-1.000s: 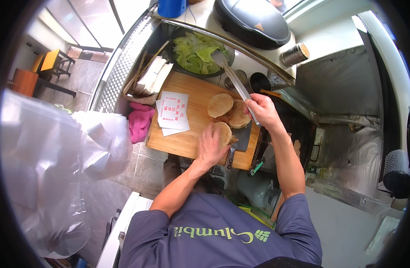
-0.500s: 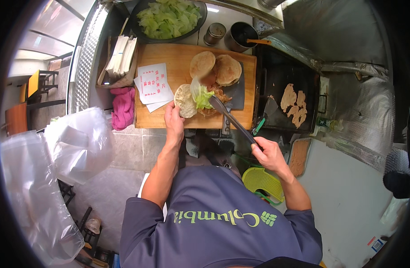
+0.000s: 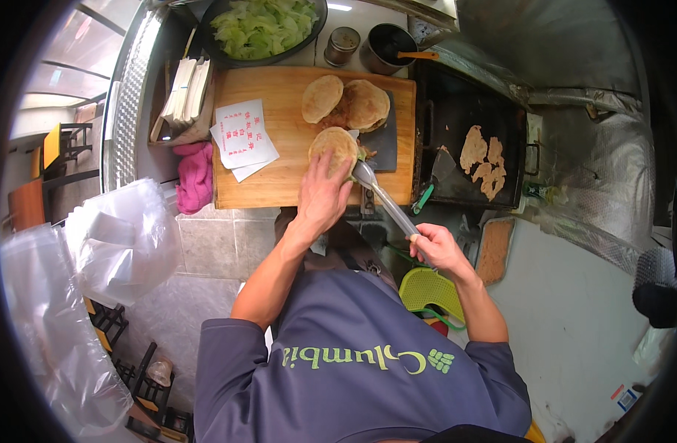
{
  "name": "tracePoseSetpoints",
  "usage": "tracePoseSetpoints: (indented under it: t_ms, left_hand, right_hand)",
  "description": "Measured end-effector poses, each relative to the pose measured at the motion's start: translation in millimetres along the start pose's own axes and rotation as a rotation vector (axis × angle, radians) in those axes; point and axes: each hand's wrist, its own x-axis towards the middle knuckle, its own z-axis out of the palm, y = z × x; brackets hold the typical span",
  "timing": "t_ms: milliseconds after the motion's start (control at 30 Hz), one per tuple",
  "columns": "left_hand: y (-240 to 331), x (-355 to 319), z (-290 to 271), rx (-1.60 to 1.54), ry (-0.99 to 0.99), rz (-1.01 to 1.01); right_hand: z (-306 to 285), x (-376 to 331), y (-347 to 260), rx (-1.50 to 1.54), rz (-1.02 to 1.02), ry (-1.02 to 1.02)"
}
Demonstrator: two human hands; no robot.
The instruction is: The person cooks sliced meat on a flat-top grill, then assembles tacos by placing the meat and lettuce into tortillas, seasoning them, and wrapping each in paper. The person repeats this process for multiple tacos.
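Observation:
My left hand [image 3: 321,198] rests on a round flatbread [image 3: 333,146] at the near edge of the wooden cutting board [image 3: 279,173], holding it closed. My right hand [image 3: 436,247] grips metal tongs [image 3: 379,193] whose tips are tucked into the flatbread's side, where a bit of green lettuce shows. Two more flatbreads [image 3: 347,102] lie on a dark tray further back on the board.
A black bowl of shredded lettuce [image 3: 262,26] stands beyond the board. Paper sheets [image 3: 242,136] and a pink cloth [image 3: 195,176] lie left. A dark griddle [image 3: 464,148] with meat pieces [image 3: 484,159] is right. Clear plastic bags [image 3: 113,240] hang at the left.
The tongs carried lettuce from the bowl to the flatbread. My left hand, which held the bread open, has closed it over the filling; the tong tips are now pushed inside.

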Motion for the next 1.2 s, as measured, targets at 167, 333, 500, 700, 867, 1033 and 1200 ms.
tracePoseSetpoints:
  t_ms: [167,333,500,700,867,1033,1200]
  left_hand:
    - [-28.5,9.2,-5.3,-0.115,-0.112,-0.061]
    - [-53.2,26.9,-34.7,-0.294,-0.282,-0.02]
    - [-68.1,30.8,-22.2,-0.219,-0.25,0.125]
    - [-33.8,23.3,-16.7,-0.184,-0.01,-0.029]
    - [-47.1,17.4,3.0,-0.055,0.066,0.052]
    - [-60.6,16.9,5.5,-0.019,0.076,0.173]
    - [-43.4,19.9,-9.7,-0.31,0.03,-0.114]
  right_hand:
    - [-13.9,-33.2,-7.7,-0.104,-0.009,0.131]
    - [17.2,-40.3,-9.9,-0.431,-0.178,0.047]
    - [49.1,-14.8,15.9,-0.513,-0.361,0.139]
    - [15.1,-53.2,5.8,-0.325,-0.172,0.156]
    - [23.4,-63.3,-8.4,-0.55,-0.391,0.245]
    - [51.4,-21.6,22.9,-0.727,-0.549,0.237]
    - [32.5,-49.5,15.1,-0.574,-0.441,0.207]
